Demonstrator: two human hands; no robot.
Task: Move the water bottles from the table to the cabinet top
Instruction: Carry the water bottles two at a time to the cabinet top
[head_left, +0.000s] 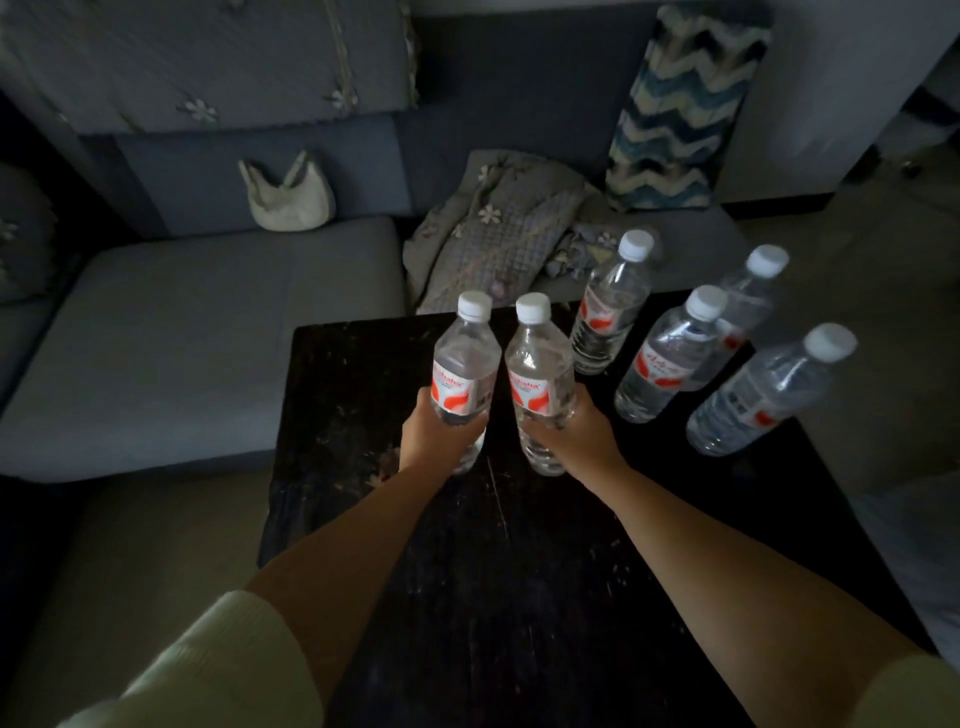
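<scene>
Two bottles in hand, four on the counter.
Left hand (434, 434) grips left bottle (462, 371), right hand (574, 434) right bottle (540, 379), fingers wrapped, above counter (363, 395). Step: pickup. Next: carry upright to cabinet, unseen.

One bottle (464, 371) is held by the left hand (435, 435) and another bottle (538, 379) by the right hand (576, 436), while four more bottles (662, 358) are seen standing on the dark table (545, 571).
</scene>
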